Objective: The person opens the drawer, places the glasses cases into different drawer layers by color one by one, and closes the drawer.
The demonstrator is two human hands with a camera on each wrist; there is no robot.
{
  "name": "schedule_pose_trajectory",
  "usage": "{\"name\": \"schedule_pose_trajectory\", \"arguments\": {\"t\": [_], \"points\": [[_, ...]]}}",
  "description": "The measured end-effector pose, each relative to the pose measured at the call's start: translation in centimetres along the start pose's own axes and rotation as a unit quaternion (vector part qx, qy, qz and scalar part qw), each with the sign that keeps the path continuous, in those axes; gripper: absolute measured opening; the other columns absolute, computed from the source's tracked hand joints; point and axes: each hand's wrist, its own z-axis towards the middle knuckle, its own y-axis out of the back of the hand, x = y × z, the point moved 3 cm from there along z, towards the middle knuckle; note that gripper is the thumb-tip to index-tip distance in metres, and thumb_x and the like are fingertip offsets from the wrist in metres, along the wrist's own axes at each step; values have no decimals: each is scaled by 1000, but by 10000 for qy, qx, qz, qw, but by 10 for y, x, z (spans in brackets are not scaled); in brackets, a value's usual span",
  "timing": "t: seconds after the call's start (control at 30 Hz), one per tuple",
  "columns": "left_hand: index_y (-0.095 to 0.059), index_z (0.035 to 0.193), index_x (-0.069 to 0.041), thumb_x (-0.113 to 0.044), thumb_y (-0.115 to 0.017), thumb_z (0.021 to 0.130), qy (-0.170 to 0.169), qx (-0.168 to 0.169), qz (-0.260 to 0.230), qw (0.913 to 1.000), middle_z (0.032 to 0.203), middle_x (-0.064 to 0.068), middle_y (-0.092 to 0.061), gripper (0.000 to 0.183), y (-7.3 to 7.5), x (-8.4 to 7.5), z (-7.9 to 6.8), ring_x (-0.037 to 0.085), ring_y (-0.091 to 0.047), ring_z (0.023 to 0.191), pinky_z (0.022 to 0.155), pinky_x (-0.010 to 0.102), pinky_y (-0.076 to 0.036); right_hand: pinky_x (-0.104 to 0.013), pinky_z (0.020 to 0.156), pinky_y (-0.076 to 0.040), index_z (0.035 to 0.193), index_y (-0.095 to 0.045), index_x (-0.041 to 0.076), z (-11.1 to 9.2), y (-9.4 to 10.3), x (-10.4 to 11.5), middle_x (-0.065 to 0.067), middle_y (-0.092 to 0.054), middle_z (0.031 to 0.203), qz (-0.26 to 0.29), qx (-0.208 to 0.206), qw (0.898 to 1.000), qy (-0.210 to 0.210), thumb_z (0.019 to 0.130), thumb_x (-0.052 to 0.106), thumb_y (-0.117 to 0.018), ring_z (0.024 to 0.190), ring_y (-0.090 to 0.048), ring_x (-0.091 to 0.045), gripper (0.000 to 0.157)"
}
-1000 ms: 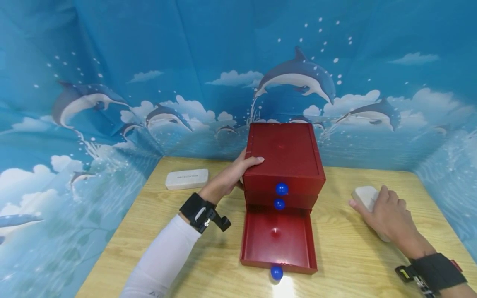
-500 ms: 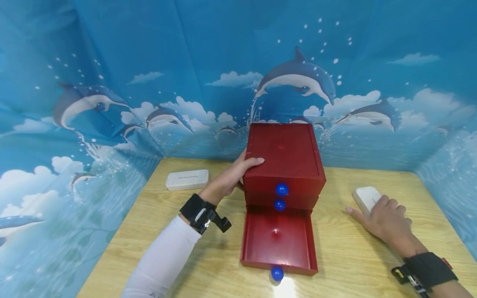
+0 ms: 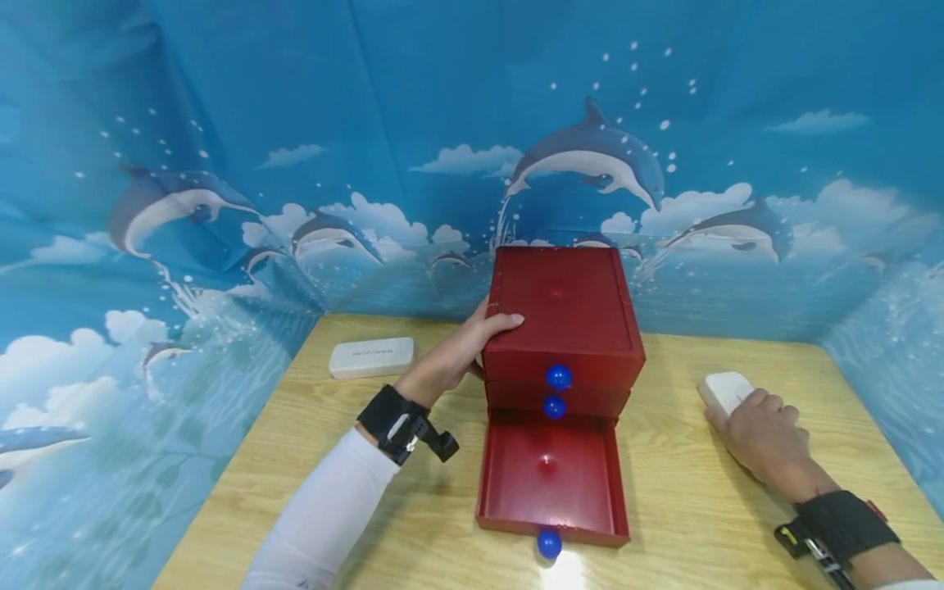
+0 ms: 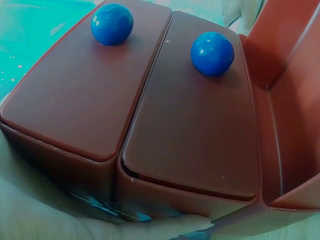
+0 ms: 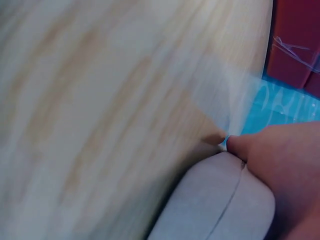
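A small red drawer cabinet with blue ball knobs stands in the middle of the table. Its bottom drawer is pulled out, with nothing lying in it; the two upper drawers are closed. My left hand grips the cabinet's left side, thumb on top and fingers along the side wall. On the right, my right hand holds a white glasses case, thumb at one side and fingers over it. The right wrist view shows the rounded end and seam of this case; the palm hides part of it.
A second white glasses case with small lettering lies at the back left of the wood-grain table. A blue dolphin-print backdrop encloses the back and sides. The pulled-out drawer's knob sticks out toward the front.
My right thumb, spread away from the glasses case half a second ago, has closed in against its side. The left hand, cabinet and drawers stay as they were.
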Motion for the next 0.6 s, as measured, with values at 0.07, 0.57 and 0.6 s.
{"name": "schedule_pose_trajectory", "arguments": {"t": [0.07, 0.57, 0.6], "points": [[-15, 143, -51, -59, -59, 85, -7, 17, -19, 10000, 122, 9, -53, 72, 0, 0, 0, 32, -59, 100, 68, 53, -52, -58, 50, -38, 94, -29, -29, 1, 0, 0, -39, -34, 78, -30, -24, 10000, -19, 95, 51, -47, 75, -41, -56, 82], [-14, 144, -49, -58, -58, 86, -4, 4, -25, 10000, 122, 8, -52, 74, 0, -1, 0, 32, -59, 100, 68, 52, -53, -53, 47, -37, 88, -35, -20, -8, 9, 0, -36, -40, 76, 87, 93, 9988, 464, 94, 53, -49, 68, -42, -49, 75], [-14, 144, -49, -58, -58, 86, -15, 22, -35, 10000, 123, 9, -53, 73, 0, -1, 0, 32, -59, 100, 68, 52, -53, -53, 48, -37, 89, -35, -20, -9, 10, 1, -35, -40, 77, 85, 159, 9985, 511, 94, 53, -48, 68, -41, -49, 74]]}}
